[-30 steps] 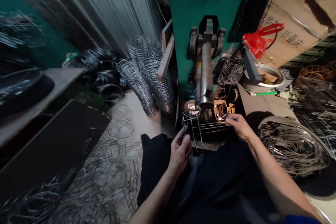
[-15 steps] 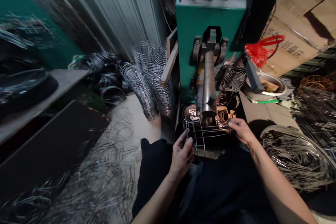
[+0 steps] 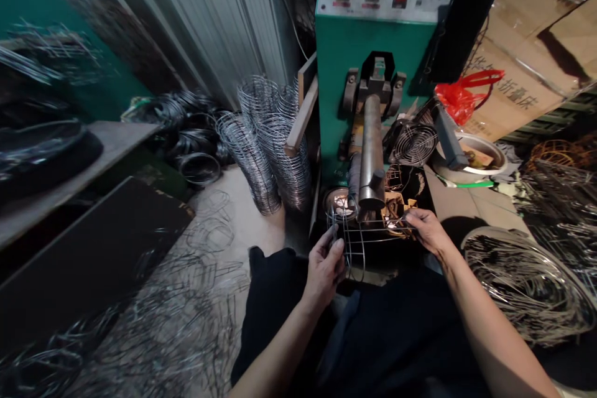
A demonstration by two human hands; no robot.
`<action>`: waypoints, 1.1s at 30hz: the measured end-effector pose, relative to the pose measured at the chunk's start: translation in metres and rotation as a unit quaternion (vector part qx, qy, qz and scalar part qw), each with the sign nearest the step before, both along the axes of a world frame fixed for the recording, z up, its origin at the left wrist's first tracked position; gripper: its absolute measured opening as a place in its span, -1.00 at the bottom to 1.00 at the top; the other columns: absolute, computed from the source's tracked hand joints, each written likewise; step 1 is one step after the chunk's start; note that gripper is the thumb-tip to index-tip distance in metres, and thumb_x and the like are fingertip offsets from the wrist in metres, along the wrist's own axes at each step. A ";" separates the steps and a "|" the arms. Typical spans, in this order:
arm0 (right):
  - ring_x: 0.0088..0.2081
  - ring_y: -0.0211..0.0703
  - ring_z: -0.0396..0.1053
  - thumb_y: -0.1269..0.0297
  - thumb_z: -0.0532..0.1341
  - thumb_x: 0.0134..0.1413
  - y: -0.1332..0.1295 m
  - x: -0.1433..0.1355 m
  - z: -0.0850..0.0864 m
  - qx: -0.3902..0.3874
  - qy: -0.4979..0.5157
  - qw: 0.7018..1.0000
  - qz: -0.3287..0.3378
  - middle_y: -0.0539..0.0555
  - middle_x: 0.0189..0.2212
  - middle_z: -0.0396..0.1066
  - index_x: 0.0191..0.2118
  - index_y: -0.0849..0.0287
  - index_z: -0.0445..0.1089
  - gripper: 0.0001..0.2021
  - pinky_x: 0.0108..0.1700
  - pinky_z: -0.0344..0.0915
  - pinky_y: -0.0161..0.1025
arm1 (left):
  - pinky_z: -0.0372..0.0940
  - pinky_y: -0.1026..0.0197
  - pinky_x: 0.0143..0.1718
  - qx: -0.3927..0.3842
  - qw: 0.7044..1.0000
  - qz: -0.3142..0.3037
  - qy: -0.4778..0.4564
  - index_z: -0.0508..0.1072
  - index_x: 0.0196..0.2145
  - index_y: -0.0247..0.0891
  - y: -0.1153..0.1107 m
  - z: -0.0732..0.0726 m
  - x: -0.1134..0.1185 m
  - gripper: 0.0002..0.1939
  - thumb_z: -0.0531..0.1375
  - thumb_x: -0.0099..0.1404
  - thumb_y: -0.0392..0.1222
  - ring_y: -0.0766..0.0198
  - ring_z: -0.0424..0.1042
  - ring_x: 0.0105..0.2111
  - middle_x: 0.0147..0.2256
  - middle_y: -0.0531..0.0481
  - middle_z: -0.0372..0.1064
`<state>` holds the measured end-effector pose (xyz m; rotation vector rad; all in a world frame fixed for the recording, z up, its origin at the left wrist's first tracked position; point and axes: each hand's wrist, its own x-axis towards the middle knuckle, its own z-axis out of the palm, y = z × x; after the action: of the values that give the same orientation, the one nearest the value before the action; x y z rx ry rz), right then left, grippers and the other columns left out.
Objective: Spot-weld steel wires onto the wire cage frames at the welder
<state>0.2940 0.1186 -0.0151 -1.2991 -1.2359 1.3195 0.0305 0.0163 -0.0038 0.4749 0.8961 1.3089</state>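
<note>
A thin metal wire frame (image 3: 357, 242) stretches between my hands, just below the thick steel arm (image 3: 372, 155) of a green machine (image 3: 336, 43). My left hand (image 3: 325, 264) is closed around the frame's left end, where several wires cross. At the right end, my right hand (image 3: 422, 228) pinches the long wires between thumb and fingers. Part of the frame's upper edge passes close to the tip of the steel arm; whether they touch I cannot tell. Behind the frame sit a round dish (image 3: 340, 202) with white bits and a small yellow basket (image 3: 396, 208).
Stacks of wire rings (image 3: 265, 149) stand left of the machine. Loose wire pieces (image 3: 186, 317) cover the floor at left. On the right are a large basin of wire pieces (image 3: 527, 280), a metal bowl (image 3: 494, 158), a red plastic bag (image 3: 461, 99) and a cardboard box (image 3: 536, 31).
The wire frame has turned slightly between my hands, so its left end shows a more rounded loop. Both hands keep their hold and have barely moved. The view has tilted up a little.
</note>
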 end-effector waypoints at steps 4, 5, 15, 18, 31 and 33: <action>-0.59 -0.35 0.02 -0.11 0.45 -0.26 0.002 0.001 -0.002 -0.001 0.008 1.000 0.001 -0.09 -0.67 0.09 -0.68 0.17 0.19 -0.47 -0.53 -0.02 -0.32 | -0.14 0.43 -0.74 -0.006 1.000 -0.002 -0.004 0.23 0.26 -0.23 0.004 -0.004 0.000 -0.25 0.35 0.19 0.01 0.53 -0.14 -0.73 -0.66 0.31 -0.04; -0.59 -0.35 0.02 -0.10 0.45 -0.27 0.003 0.002 -0.002 0.001 0.013 1.000 0.001 -0.09 -0.67 0.09 -0.68 0.17 0.19 -0.48 -0.53 -0.01 -0.31 | -0.12 0.43 -0.74 -0.010 1.000 0.000 -0.002 0.24 0.26 -0.22 0.004 -0.005 0.000 -0.25 0.35 0.19 0.01 0.53 -0.13 -0.73 -0.65 0.30 -0.01; -0.37 -0.20 0.22 0.00 0.36 -0.01 -0.026 0.001 -0.007 0.146 -0.086 0.980 -0.106 -0.03 -0.44 0.27 -0.41 0.11 0.30 -0.67 -0.27 0.19 -0.26 | 0.22 0.32 -0.48 -0.014 0.999 -0.019 -0.026 0.45 0.06 -0.41 -0.008 -0.015 -0.018 -0.40 0.28 0.23 0.11 0.37 0.30 -0.51 -0.47 0.01 0.36; -0.23 -0.12 0.32 0.02 0.32 0.06 -0.043 -0.004 -0.002 0.202 -0.128 0.965 -0.112 0.03 -0.32 0.36 -0.35 0.10 0.31 -0.72 -0.13 0.24 -0.20 | 0.19 0.32 -0.50 -0.003 1.000 -0.017 -0.021 0.44 0.06 -0.41 -0.011 -0.018 -0.017 -0.39 0.27 0.23 0.13 0.37 0.28 -0.52 -0.49 0.02 0.34; 0.02 0.09 0.32 0.00 0.23 0.17 -0.052 -0.017 0.006 0.234 -0.197 0.950 -0.054 0.15 -0.07 0.40 -0.41 0.12 0.38 -0.71 0.10 0.20 0.03 | 0.27 0.24 -0.35 0.024 0.999 0.025 -0.008 0.51 -0.09 -0.32 -0.006 -0.021 -0.007 -0.52 0.42 0.08 -0.03 0.44 0.22 -0.56 -0.53 0.13 0.27; 0.01 0.08 0.33 0.00 0.24 0.16 -0.052 -0.017 0.004 0.233 -0.191 0.952 -0.056 0.14 -0.09 0.40 -0.41 0.12 0.40 -0.71 0.08 0.21 0.01 | 0.26 0.25 -0.37 0.021 0.999 0.030 -0.004 0.51 -0.11 -0.33 -0.005 -0.022 -0.006 -0.53 0.42 0.07 -0.04 0.45 0.21 -0.57 -0.53 0.13 0.27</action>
<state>0.2770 0.0666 -0.0110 -1.2814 -1.5951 0.6477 0.0243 0.0112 -0.0254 0.4780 0.8830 1.3861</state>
